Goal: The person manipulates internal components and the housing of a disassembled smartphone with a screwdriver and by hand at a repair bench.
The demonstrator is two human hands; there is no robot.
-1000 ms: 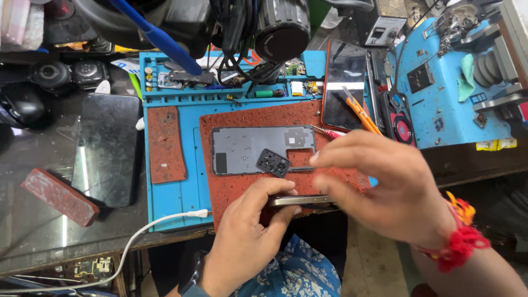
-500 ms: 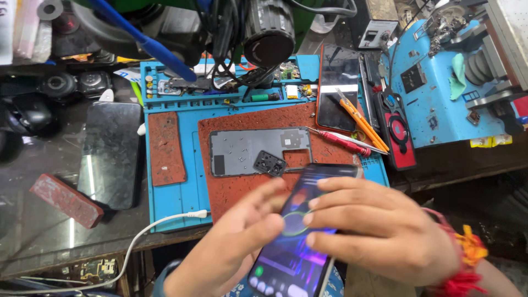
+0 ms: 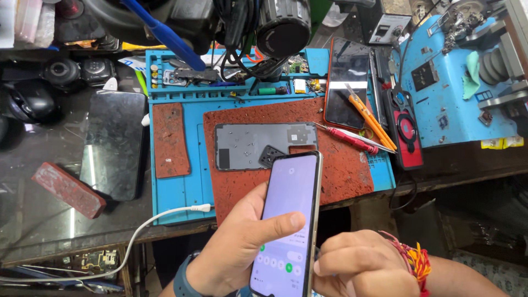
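Low over the table [image 3: 66, 231] edge, the left hand [image 3: 239, 247] gripped a lit smartphone [image 3: 286, 220], thumb across its screen; the right hand [image 3: 363, 267] curled loosely, fingertips touching the phone's right edge.

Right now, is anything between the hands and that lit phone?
Nothing visible. The left hand already grips the lit, pale-screened smartphone, thumb across its glass. The right hand sits against its lower right edge. The grey phone back cover lies beyond on the red mat.
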